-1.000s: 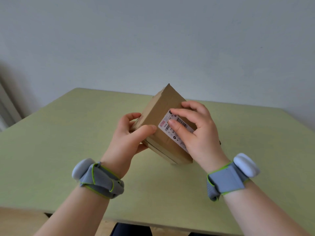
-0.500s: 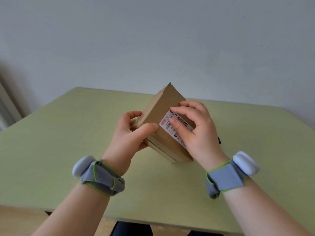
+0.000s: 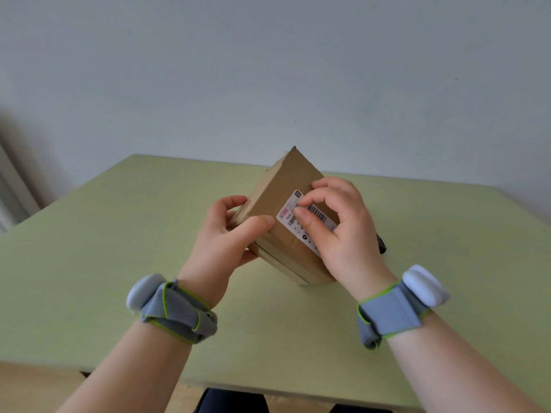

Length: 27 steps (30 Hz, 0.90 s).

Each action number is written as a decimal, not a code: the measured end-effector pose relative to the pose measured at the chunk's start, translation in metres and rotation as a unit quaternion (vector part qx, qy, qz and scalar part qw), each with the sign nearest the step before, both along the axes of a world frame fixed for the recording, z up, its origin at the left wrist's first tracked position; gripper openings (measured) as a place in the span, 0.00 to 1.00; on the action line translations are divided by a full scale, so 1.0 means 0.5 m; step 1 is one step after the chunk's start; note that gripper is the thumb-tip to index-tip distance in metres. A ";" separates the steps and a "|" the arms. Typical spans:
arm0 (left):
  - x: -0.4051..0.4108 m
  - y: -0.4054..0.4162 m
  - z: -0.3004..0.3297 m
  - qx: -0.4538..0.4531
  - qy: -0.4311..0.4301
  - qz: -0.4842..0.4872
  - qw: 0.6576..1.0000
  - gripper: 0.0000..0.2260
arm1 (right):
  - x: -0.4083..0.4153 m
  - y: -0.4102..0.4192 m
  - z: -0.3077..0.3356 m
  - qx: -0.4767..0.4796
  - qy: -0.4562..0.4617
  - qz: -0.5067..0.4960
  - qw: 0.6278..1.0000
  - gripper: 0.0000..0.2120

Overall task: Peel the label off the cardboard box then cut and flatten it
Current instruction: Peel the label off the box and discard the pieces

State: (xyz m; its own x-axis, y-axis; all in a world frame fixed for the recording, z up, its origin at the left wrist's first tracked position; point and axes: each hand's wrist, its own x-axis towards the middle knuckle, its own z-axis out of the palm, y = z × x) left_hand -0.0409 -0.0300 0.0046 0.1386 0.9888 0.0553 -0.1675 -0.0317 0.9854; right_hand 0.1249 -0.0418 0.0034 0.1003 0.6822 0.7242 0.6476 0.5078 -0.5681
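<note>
A brown cardboard box stands tilted on one lower corner on the green table. My left hand grips its left side, thumb on the front face and fingers curled behind. A white shipping label with barcodes is stuck to the face turned toward me. My right hand lies over the label, and its thumb and bent index finger pinch at the label's upper left corner. The lower part of the label is hidden under that hand.
A small dark object lies on the table just behind my right hand, mostly hidden. Both wrists carry grey bands with white pods. A pale wall rises behind the table's far edge.
My right thumb and index finger have drawn together at the label's upper left corner. The box and my left hand have barely shifted.
</note>
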 end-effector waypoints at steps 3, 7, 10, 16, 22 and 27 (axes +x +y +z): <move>-0.004 -0.001 0.000 -0.004 0.001 -0.007 1.000 0.31 | 0.000 -0.002 0.001 -0.002 -0.001 0.000 1.000 0.10; 0.001 -0.003 0.001 -0.014 -0.015 0.011 1.000 0.30 | 0.007 -0.015 -0.007 -0.039 0.042 -0.038 0.998 0.21; 0.007 -0.001 0.001 -0.037 -0.057 0.048 0.997 0.34 | 0.009 -0.028 -0.020 -0.119 0.099 -0.070 0.985 0.28; 0.026 -0.004 -0.007 -0.051 -0.099 0.041 0.993 0.43 | 0.006 -0.043 -0.015 -0.257 0.310 0.057 0.914 0.22; 0.019 -0.016 -0.012 -0.049 0.001 -0.017 0.999 0.31 | 0.018 -0.044 -0.005 -0.243 0.356 0.097 0.897 0.13; 0.012 0.000 -0.012 -0.058 -0.010 0.017 0.998 0.42 | 0.028 -0.052 -0.002 -0.246 0.353 0.140 0.892 0.13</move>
